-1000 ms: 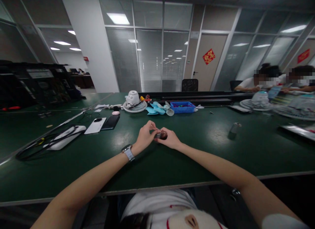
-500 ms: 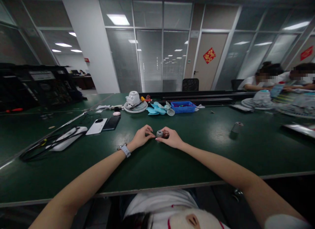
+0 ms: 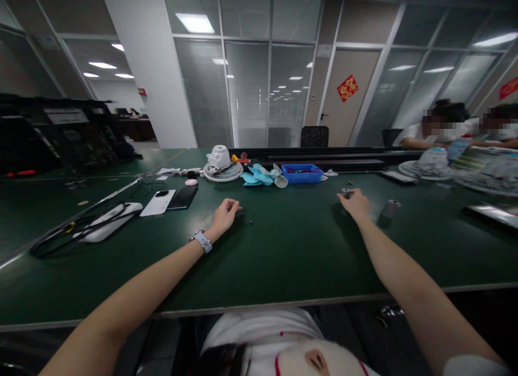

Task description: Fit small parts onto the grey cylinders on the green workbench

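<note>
My right hand (image 3: 356, 203) is out over the right part of the green table (image 3: 283, 268), its fingers closed around a small grey metal cylinder (image 3: 345, 191). Only the cylinder's top shows past the fingers. A similar grey cylinder (image 3: 392, 207) stands on the table just right of that hand. My left hand (image 3: 225, 216), with a watch (image 3: 202, 241) on its wrist, is left of centre, thumb and fingers pinched together. What it holds, if anything, is too small to make out. A tiny dark piece (image 3: 251, 222) lies on the table right of the left hand.
Ahead are a white fan body (image 3: 219, 157) on a round grille, blue fan blades (image 3: 259, 175) and a blue tray (image 3: 301, 173). Two phones (image 3: 159, 202) and a white device with black cable (image 3: 113, 222) lie left. People (image 3: 433, 125) sit at the far right.
My right hand has carried the cylinder from the centre to the right. My left hand has drawn back slightly left, and the tiny dark piece now shows on the table.
</note>
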`<state>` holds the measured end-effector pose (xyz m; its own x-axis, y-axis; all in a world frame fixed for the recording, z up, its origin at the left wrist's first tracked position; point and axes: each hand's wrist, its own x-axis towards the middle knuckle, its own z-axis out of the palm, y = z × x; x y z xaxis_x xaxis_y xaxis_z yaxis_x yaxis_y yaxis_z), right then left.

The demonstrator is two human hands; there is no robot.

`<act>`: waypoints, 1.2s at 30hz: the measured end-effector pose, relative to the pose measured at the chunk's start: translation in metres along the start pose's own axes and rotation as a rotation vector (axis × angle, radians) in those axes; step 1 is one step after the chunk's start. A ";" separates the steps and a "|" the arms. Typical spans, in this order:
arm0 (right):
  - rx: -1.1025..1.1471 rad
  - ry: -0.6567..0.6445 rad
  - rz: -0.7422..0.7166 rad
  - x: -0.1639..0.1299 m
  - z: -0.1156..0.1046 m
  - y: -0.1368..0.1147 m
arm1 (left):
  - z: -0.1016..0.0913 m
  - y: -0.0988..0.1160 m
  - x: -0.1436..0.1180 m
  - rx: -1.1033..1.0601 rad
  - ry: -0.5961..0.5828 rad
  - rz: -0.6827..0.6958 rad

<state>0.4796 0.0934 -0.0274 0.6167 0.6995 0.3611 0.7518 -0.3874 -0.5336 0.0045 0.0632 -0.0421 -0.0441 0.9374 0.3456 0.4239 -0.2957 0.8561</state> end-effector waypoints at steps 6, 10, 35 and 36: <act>-0.021 0.194 -0.081 -0.020 -0.004 -0.027 | 0.000 0.000 -0.002 0.027 -0.016 0.012; 0.192 0.090 -0.674 -0.080 -0.001 -0.089 | 0.001 0.004 -0.004 0.027 -0.003 0.011; 0.215 0.027 -0.787 -0.056 -0.012 -0.082 | -0.001 0.011 -0.009 0.081 -0.046 -0.003; 0.183 0.099 -0.700 -0.039 -0.016 -0.069 | -0.001 0.011 -0.009 0.087 -0.050 -0.001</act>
<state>0.4074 0.0832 0.0080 0.0299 0.6858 0.7272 0.9321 0.2435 -0.2681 0.0085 0.0515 -0.0354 -0.0001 0.9465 0.3228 0.5007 -0.2793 0.8193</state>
